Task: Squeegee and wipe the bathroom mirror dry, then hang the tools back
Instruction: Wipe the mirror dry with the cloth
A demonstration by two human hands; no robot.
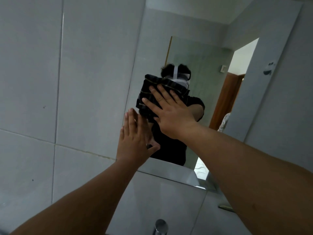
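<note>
The right hand (171,114) lies flat with its fingers spread on a dark checked cloth (152,92), pressing it against the mirror (211,82) near the mirror's left edge, about midway up. The left hand (133,138) is also open, fingers straight and close together with the thumb out to the side; it sits at the mirror's left edge just below the cloth, its palm toward the glass and its fingertips close to the cloth's lower corner, though whether it truly leans on the glass or only hovers cannot be told from here. This looks like the wiping part of the job — no squeegee is in view, so nothing can be said of it. To wipe well, the palm should keep the cloth bunched flat under it, with no loose corner trailing to smear, and the strokes should overlap and run from the left edge across toward the right one, working downward to the bottom edge where drips would gather. A bare palm on the glass leaves prints, so the left hand would do better braced on the tiled wall (50,82) beside the mirror, or any mark it leaves should be gone over last. Two dark smudges (269,68) show near the mirror's right edge, high up — whether they sit on the glass or on something reflected is unclear, but they deserve a firm pass. The tap (160,226) stands below, under the bottom edge, well apart from the hands.
</note>
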